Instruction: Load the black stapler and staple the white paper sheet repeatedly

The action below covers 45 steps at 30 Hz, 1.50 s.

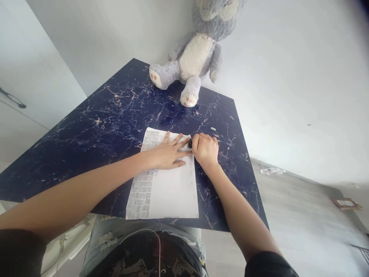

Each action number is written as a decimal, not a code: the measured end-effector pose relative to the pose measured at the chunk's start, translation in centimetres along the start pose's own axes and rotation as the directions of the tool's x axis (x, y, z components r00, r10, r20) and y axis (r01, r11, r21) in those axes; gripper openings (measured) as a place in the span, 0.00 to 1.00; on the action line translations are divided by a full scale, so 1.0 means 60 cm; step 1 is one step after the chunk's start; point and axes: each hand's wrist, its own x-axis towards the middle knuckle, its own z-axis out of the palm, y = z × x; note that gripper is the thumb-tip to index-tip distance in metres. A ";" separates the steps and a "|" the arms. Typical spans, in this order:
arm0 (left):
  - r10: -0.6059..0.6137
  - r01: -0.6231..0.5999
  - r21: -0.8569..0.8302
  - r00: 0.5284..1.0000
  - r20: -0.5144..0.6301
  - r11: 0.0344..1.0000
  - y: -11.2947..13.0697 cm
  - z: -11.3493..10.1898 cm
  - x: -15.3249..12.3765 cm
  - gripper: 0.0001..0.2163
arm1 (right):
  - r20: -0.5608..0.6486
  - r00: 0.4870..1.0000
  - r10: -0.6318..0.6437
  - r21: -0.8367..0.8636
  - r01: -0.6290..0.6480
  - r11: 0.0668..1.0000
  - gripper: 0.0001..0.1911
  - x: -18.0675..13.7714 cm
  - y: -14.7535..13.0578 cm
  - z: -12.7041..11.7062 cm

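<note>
A white sheet of paper [167,188] with a printed band down its left side lies on the dark blue marbled table [86,146]. My left hand [168,153] lies flat on the upper part of the sheet, fingers spread. My right hand [205,149] is closed in a fist at the sheet's top right corner, gripping a small dark object [190,143] that touches the paper just past my left fingertips. What the dark object is cannot be made out.
A grey and white plush toy [193,57] sits at the table's far edge against the white wall. A tiny pale scrap [213,129] lies on the table to the right of my hands. The grey floor on the right holds a small clear item [271,170] and a frame [346,203].
</note>
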 end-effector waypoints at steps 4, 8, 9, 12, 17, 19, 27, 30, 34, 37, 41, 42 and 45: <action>-0.008 0.008 -0.004 1.000 0.012 1.000 0.004 -0.004 0.000 0.27 | 0.015 1.000 0.026 0.038 -0.026 0.999 0.21 0.001 0.003 0.000; -0.026 0.025 0.017 0.999 0.036 1.000 0.007 -0.006 0.000 0.27 | 0.026 0.997 0.072 0.077 -0.074 0.994 0.21 0.002 0.005 0.000; -0.028 0.027 0.017 0.999 0.036 0.999 0.007 -0.006 0.000 0.27 | 0.028 0.997 0.076 0.073 -0.077 0.994 0.21 0.002 0.005 0.000; -0.023 0.023 0.005 1.000 0.022 1.000 0.006 -0.002 0.000 0.27 | 0.024 0.999 0.042 0.029 -0.043 0.999 0.22 0.002 0.002 0.000; -0.022 0.022 -0.003 1.000 0.016 1.000 0.005 0.000 -0.001 0.27 | 0.023 0.999 0.041 -0.003 -0.041 0.999 0.23 0.001 -0.003 0.002; -0.024 0.024 -0.003 0.999 0.022 1.000 0.006 -0.001 -0.001 0.26 | 0.038 0.999 0.022 -0.032 -0.021 0.999 0.23 -0.001 -0.007 0.002; -0.036 0.036 0.002 0.998 0.042 0.999 0.006 -0.001 -0.001 0.24 | 0.075 0.993 -0.086 -0.226 0.101 0.969 0.23 -0.004 -0.024 0.003; -0.023 0.023 0.000 0.999 0.039 1.000 0.002 0.000 -0.001 0.25 | 0.085 0.994 -0.075 -0.156 0.088 0.984 0.23 0.002 -0.008 0.003; 0.007 -0.007 0.001 1.000 -0.008 1.000 -0.002 0.001 -0.003 0.28 | 0.074 0.996 -0.052 -0.057 0.056 0.997 0.25 0.015 0.031 0.002; 0.022 -0.022 0.005 1.000 -0.020 1.000 -0.003 0.002 -0.004 0.28 | 0.027 0.998 -0.062 -0.045 0.063 0.997 0.25 0.021 0.055 0.001; 0.032 -0.032 0.003 0.999 -0.002 0.999 -0.009 0.001 -0.005 0.27 | 0.002 0.997 0.074 -0.040 -0.074 0.996 0.27 0.021 0.075 -0.007; 0.035 -0.035 0.000 0.999 -0.002 0.999 -0.012 -0.001 -0.005 0.27 | 0.031 0.994 0.107 -0.010 -0.107 0.994 0.28 0.020 0.080 -0.010; 0.047 -0.047 -0.012 0.999 -0.007 0.999 -0.031 -0.007 -0.007 0.28 | 0.184 0.974 0.128 0.139 -0.155 0.978 0.28 0.016 0.098 -0.023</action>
